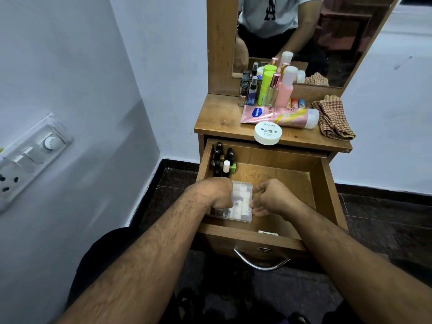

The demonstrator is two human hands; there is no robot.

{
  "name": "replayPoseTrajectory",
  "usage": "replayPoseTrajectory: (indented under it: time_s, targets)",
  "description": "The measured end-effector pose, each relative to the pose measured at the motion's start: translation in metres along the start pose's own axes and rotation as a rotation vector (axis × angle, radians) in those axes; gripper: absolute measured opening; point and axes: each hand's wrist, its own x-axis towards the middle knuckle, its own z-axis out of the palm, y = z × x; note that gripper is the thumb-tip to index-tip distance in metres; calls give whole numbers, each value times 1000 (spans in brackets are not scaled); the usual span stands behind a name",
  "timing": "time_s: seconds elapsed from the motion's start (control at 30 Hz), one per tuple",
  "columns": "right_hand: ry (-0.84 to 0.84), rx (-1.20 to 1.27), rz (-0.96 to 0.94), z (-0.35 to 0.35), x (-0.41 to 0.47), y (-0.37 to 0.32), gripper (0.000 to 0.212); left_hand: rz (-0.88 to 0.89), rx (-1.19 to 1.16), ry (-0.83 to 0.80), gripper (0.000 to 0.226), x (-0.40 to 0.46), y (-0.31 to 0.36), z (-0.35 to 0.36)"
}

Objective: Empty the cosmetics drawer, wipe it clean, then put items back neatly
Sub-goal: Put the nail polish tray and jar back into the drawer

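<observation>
- The landmark is a small wooden dressing table (224,122) with an orange-brown grain top, standing against pale lilac-white painted walls (81,66) over a dark, speckled floor (385,220) edged by a black skirting band.
- Above the table's top rises a wood-framed mirror (304,31), glossy, reflecting a person's torso in a light shirt.
- Left of the table, on the side wall, sits a white plastic switch panel (32,157) with a round dial and sockets.
- On the table's top, at the back, stands a cluster of bottles (268,87): dark glass sprays, a lime-green cylinder, a pink bottle with a white cap.
- In front of them lies a pink squeeze tube (280,115) on its side, and at the front edge a flat round white jar (268,133) marked "NAIL POLISH".
- On the top's right end lies a crumpled red-and-cream checked cloth (334,118), woven and soft.
- Below the top, the drawer (327,190) is pulled out, its wooden floor smooth and faintly shiny, a curved chrome handle (261,263) on its front.
- In the drawer's back-left corner stand small nail polish bottles (222,160), mostly black-capped, one white.
- At the drawer's front left lies a clear plastic box (240,202), rectangular, holding small pale items.
- The left hand (217,192) is clenched on the box's left edge; the right hand (271,197) curls its fingers on the right edge, thumb below.
</observation>
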Motion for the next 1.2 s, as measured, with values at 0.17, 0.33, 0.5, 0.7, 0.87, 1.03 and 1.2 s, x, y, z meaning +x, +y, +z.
replayPoseTrajectory:
  time_s: [0.17, 0.33, 0.5, 0.7, 0.87, 1.03, 1.2]
  targets:
    - [-23, -33, -4, -1, 0, 1, 28, 2, 18, -2, 31, -1, 1, -2]
    - [-12, -55, 17, 0, -1, 0, 46, 4, 9, 16, 31, 0, -1, -1]
    - [114, -189, -17, 0, 1, 1, 39, -6, -87, 172, 35, 1, -1, -4]
    - [550, -80, -365, -17, -2, 2, 4, 98, -423, 534, 9, 6, 6, -10]
    - [661, 229, -460, -34, -6, -10, 10, 154, -730, 770, 12, 22, 16, -14]
    - [629, 210, -356, -58, 7, -34, 31, 215, -883, 781, 27, 32, 31, -21]
    - [543, 171, -357, -61, 18, -42, 40, 274, -863, 760, 40, 36, 37, -18]
